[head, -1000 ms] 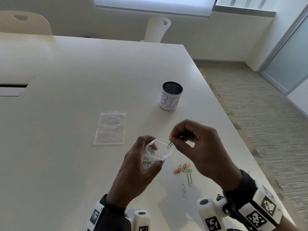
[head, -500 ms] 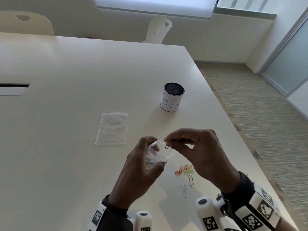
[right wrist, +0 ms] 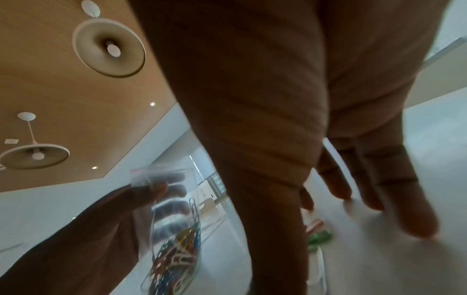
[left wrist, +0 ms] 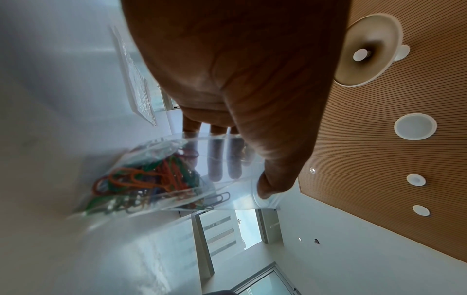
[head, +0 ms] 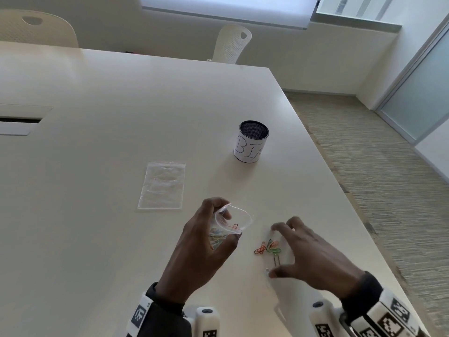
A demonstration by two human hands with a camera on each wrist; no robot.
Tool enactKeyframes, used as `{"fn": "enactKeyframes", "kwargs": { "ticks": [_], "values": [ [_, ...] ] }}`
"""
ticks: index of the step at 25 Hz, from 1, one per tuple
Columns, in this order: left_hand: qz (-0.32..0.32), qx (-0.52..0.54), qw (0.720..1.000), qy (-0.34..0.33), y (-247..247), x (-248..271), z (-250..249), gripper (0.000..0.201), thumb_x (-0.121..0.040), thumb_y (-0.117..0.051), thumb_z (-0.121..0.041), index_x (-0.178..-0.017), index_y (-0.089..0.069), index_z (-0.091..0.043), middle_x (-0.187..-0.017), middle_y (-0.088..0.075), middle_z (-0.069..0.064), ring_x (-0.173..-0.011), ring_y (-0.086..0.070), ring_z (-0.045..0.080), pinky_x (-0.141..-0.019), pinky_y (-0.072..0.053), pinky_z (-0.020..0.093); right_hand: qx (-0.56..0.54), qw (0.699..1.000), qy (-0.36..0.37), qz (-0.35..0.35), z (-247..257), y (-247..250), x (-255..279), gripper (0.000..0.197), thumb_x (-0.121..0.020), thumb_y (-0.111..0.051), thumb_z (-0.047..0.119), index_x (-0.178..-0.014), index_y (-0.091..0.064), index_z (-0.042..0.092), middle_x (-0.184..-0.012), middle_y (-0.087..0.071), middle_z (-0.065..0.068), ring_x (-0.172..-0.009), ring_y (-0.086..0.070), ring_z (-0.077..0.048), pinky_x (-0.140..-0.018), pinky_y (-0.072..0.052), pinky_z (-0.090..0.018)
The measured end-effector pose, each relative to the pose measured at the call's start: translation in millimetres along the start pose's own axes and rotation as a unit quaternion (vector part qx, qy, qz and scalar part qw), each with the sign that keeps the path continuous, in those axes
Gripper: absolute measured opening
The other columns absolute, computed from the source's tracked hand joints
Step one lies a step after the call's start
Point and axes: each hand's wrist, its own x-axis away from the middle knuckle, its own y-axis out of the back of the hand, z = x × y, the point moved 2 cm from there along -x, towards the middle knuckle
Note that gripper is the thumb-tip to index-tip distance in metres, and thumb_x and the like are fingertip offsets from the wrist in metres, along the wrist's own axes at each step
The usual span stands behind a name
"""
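Observation:
My left hand grips a small clear zip bag above the white table, its mouth held open toward the right. Several coloured paper clips fill the bag's bottom, and an orange clip lies just inside the mouth. My right hand hovers with spread fingers and holds nothing, directly over a small cluster of loose orange and green clips on the table. A white clip lies by its thumb. The right wrist view shows the bag to the left of the straight fingers.
A black mesh cup with a white hand-lettered label stands farther back. An empty clear bag lies flat to the left of it. The table's right edge runs close by my right hand. Two white chairs stand at the far side.
My right hand let go of the clip it pinched at the bag's mouth; that clip now sits in the bag. The hand dropped right and down over the loose clips, fingers spread.

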Motion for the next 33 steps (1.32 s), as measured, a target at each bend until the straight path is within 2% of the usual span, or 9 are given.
{"fn": "enactKeyframes", "kwargs": {
  "ticks": [2,4,8,12,16,19,22,29,33],
  "values": [
    [-0.001,0.001,1.000,-0.003,0,0,0,0.043,-0.090,-0.078,-0.022,-0.122,-0.052,-0.035,-0.110,-0.065,-0.013,-0.094,-0.069,0.015,-0.077,-0.061,0.035,-0.041,0.999,0.004,-0.002,2,-9,-2,0.090,-0.070,-0.088,0.056,-0.143,-0.039,0.035,-0.128,-0.041,0.010,-0.107,-0.057,-0.009,-0.090,-0.048,-0.017],
    [-0.001,-0.001,1.000,-0.005,-1,-1,-1,0.043,-0.090,-0.078,-0.021,-0.122,-0.053,-0.035,-0.109,-0.064,-0.013,-0.094,-0.069,0.015,-0.077,-0.061,0.033,-0.093,0.995,0.011,-0.033,3,-13,-11,0.067,-0.077,-0.089,0.043,-0.131,-0.051,0.032,-0.117,-0.046,0.011,-0.096,-0.056,-0.007,-0.082,-0.047,-0.013],
    [-0.003,-0.005,1.000,-0.006,0,-1,0,0.043,-0.090,-0.079,-0.019,-0.121,-0.053,-0.035,-0.109,-0.065,-0.013,-0.095,-0.069,0.015,-0.077,-0.060,0.031,-0.109,0.986,0.028,-0.122,5,-14,-21,0.018,-0.095,-0.073,0.029,-0.111,-0.065,0.026,-0.102,-0.055,0.012,-0.094,-0.060,-0.012,-0.074,-0.041,-0.008],
    [-0.007,-0.011,1.000,-0.009,0,-1,0,0.044,-0.090,-0.079,-0.018,-0.121,-0.053,-0.034,-0.108,-0.065,-0.014,-0.095,-0.069,0.014,-0.076,-0.060,0.029,-0.071,0.990,0.062,-0.105,20,-17,-18,0.034,-0.095,-0.069,0.044,-0.125,-0.062,0.031,-0.118,-0.055,0.008,-0.108,-0.055,-0.014,-0.095,-0.046,-0.024],
    [-0.007,-0.016,1.000,-0.017,0,-2,0,0.044,-0.090,-0.079,-0.019,-0.122,-0.053,-0.032,-0.108,-0.065,-0.014,-0.096,-0.069,0.012,-0.077,-0.060,0.029,-0.075,0.982,0.137,-0.102,38,-23,-14,0.003,-0.098,-0.067,0.022,-0.096,-0.066,0.025,-0.106,-0.059,0.008,-0.095,-0.059,-0.013,-0.082,-0.049,-0.025],
    [-0.005,-0.015,1.000,-0.013,0,-2,0,0.044,-0.090,-0.079,-0.020,-0.122,-0.052,-0.033,-0.108,-0.064,-0.015,-0.096,-0.069,0.012,-0.076,-0.060,0.027,-0.065,0.987,0.126,-0.081,34,-22,-17,0.009,-0.099,-0.063,0.019,-0.091,-0.064,0.021,-0.102,-0.060,0.007,-0.089,-0.061,-0.015,-0.076,-0.047,-0.024],
    [-0.003,-0.014,1.000,-0.007,1,-2,0,0.045,-0.090,-0.079,-0.020,-0.123,-0.052,-0.034,-0.109,-0.064,-0.015,-0.097,-0.069,0.012,-0.076,-0.060,0.026,-0.068,0.988,0.114,-0.077,26,-18,-22,0.010,-0.097,-0.062,0.013,-0.091,-0.067,0.020,-0.101,-0.063,0.005,-0.085,-0.061,-0.014,-0.067,-0.042,-0.015],
    [-0.002,-0.011,1.000,0.000,1,-1,-1,0.047,-0.089,-0.079,-0.017,-0.123,-0.052,-0.034,-0.109,-0.065,-0.014,-0.096,-0.069,0.012,-0.076,-0.060,0.028,-0.189,0.966,0.127,-0.124,12,7,-18,0.014,-0.088,-0.077,0.011,-0.083,-0.074,0.023,-0.080,-0.071,0.007,-0.073,-0.067,-0.011,-0.073,-0.059,-0.034],
    [-0.005,-0.016,1.000,-0.003,1,-2,-2,0.045,-0.089,-0.080,-0.019,-0.123,-0.053,-0.033,-0.108,-0.065,-0.015,-0.098,-0.069,0.012,-0.076,-0.058,0.022,-0.310,0.917,0.153,-0.201,30,36,-12,0.017,-0.087,-0.079,0.001,-0.084,-0.076,0.017,-0.077,-0.073,0.002,-0.068,-0.072,-0.014,-0.073,-0.060,-0.027]
  ]
}}
